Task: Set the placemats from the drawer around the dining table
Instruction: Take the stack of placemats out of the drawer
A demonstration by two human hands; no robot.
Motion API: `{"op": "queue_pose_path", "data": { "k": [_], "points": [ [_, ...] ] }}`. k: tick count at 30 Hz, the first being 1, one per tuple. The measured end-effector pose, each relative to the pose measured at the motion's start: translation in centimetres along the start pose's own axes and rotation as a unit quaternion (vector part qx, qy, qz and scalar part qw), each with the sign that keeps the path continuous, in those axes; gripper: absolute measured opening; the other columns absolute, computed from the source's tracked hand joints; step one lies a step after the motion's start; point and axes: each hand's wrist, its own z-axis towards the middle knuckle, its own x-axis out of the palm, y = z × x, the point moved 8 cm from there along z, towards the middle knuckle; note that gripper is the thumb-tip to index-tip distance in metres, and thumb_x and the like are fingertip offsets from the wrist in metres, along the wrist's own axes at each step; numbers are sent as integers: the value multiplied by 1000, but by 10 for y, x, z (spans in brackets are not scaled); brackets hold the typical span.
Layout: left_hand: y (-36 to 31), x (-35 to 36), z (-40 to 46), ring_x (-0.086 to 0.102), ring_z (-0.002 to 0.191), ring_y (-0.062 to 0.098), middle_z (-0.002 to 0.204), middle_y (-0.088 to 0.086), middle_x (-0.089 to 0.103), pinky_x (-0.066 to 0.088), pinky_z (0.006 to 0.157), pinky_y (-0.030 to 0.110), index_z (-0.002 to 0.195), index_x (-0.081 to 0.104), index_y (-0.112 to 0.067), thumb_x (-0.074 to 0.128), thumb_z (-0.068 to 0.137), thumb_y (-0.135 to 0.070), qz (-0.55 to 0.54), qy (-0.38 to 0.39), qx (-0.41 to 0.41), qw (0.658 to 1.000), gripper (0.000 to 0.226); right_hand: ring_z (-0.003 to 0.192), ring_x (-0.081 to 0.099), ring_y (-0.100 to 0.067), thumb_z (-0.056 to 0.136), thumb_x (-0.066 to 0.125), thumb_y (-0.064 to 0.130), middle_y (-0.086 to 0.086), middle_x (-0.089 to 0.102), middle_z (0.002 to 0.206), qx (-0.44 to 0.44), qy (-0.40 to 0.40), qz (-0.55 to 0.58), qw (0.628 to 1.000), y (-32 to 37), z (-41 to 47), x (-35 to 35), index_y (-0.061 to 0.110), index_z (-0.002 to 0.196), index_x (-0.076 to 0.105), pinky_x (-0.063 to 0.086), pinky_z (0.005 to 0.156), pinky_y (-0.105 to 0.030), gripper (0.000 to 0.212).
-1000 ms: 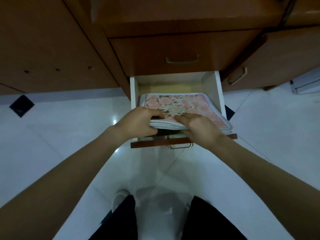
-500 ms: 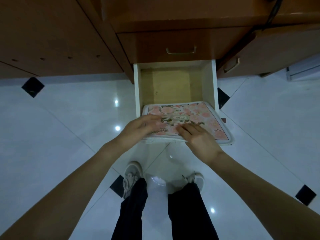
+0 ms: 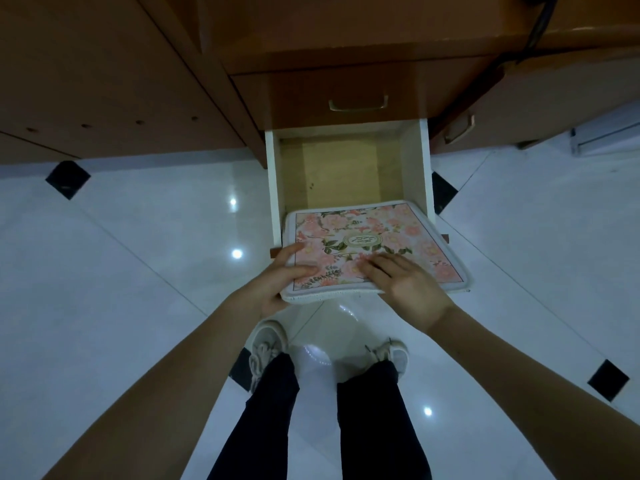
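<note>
**Placemats lifted clear of drawer**

While held at frame centre, placemats (image 3: 375, 245) hung over the front of the open drawer (image 3: 275, 188). Left hand (image 3: 277, 282) gripped the lower-left corner, thumb on top, fingers beneath. Right hand (image 3: 405, 287) lay flat on top, fingers straight. Judged risks: stack sagging and sliding off rightward, unsupported there; drawer left open, catching shins.

An oval emblem (image 3: 362, 240) in the middle of the floral placemat (image 3: 374, 244) carries some lettering, but it is too small and blurred to read. No other text, number or sign shows.
</note>
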Motion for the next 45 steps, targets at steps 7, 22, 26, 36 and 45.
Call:
{"op": "queue_pose_path", "data": {
  "k": [7, 22, 26, 36, 45],
  "points": [
    [-9, 5, -2, 65, 92, 16, 118, -5, 62, 53, 54, 22, 134, 48, -34, 67, 83, -5, -38, -26, -10, 999, 62, 119, 53, -22, 84, 64, 13, -2, 57, 134, 91, 122, 134, 979, -28, 20, -13, 21, 135, 54, 46, 98, -36, 53],
    [-2, 14, -24, 62, 103, 20, 130, -1, 54, 54, 64, 29, 135, 47, -34, 69, 81, -5, -60, -17, -16, 998, 65, 113, 54, -1, 82, 72, 40, 13, 61, 123, 249, 198, 438, 841, -28, -5, -33, 23, 120, 68, 36, 89, -2, 42],
    [2, 13, -29, 63, 102, 21, 131, 2, 56, 54, 61, 27, 135, 47, -35, 69, 81, -5, -62, -16, -19, 998, 66, 128, 39, -7, 82, 65, 52, 14, 45, 134, 348, 161, 409, 828, -72, -17, -32, 44, 101, 71, 21, 111, -21, 21],
    [15, 3, -50, 68, 98, 23, 123, 2, 64, 55, 60, 28, 129, 53, -37, 73, 71, -10, -30, 12, 8, 999, 67, 102, 65, -12, 82, 71, 12, 9, 64, 121, 455, 221, 612, 607, -85, -90, -4, 35, 124, 62, 54, 71, -23, 48],
    [-5, 14, -133, 66, 102, 19, 117, -1, 64, 58, 79, 32, 129, 53, -37, 74, 74, 5, 49, -26, 137, 989, 73, 104, 66, -20, 71, 76, -8, 3, 66, 121, 426, 108, 638, 633, -47, -125, -63, 32, 127, 62, 58, 82, -33, 70]
  ]
}}
